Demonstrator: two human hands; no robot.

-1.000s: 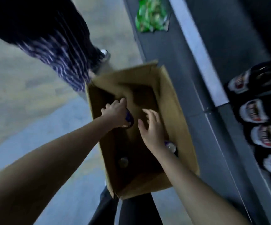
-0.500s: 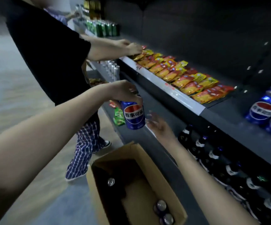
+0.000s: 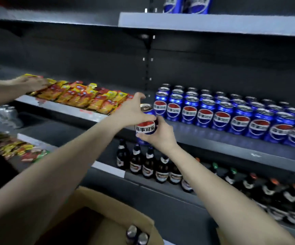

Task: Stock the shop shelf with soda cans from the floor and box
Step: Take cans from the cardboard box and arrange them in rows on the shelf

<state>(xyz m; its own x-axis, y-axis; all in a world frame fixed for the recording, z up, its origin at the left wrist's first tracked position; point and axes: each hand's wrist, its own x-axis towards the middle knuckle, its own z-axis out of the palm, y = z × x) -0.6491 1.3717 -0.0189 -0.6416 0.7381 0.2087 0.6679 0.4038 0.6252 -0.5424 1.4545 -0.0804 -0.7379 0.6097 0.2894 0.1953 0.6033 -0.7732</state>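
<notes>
I hold a blue soda can (image 3: 145, 128) upright in front of the grey middle shelf (image 3: 214, 138), just left of the rows of blue soda cans (image 3: 231, 112) standing there. My left hand (image 3: 134, 112) grips the can from the left near its top. My right hand (image 3: 158, 133) wraps round its lower part from the right. Below, at the bottom of the head view, the cardboard box (image 3: 111, 206) stands open with two can tops (image 3: 137, 235) showing inside.
Another person's hand (image 3: 30, 82) rests on orange snack packets (image 3: 83, 96) on the shelf to the left. Dark bottles (image 3: 150, 167) fill the lower shelf. More blue cans (image 3: 185, 4) stand on the top shelf. Snack bags (image 3: 17, 149) lie at lower left.
My view swung up from the box to the shelf. The left hand lifted the can out of the box up to shelf height, and my right hand came onto it.
</notes>
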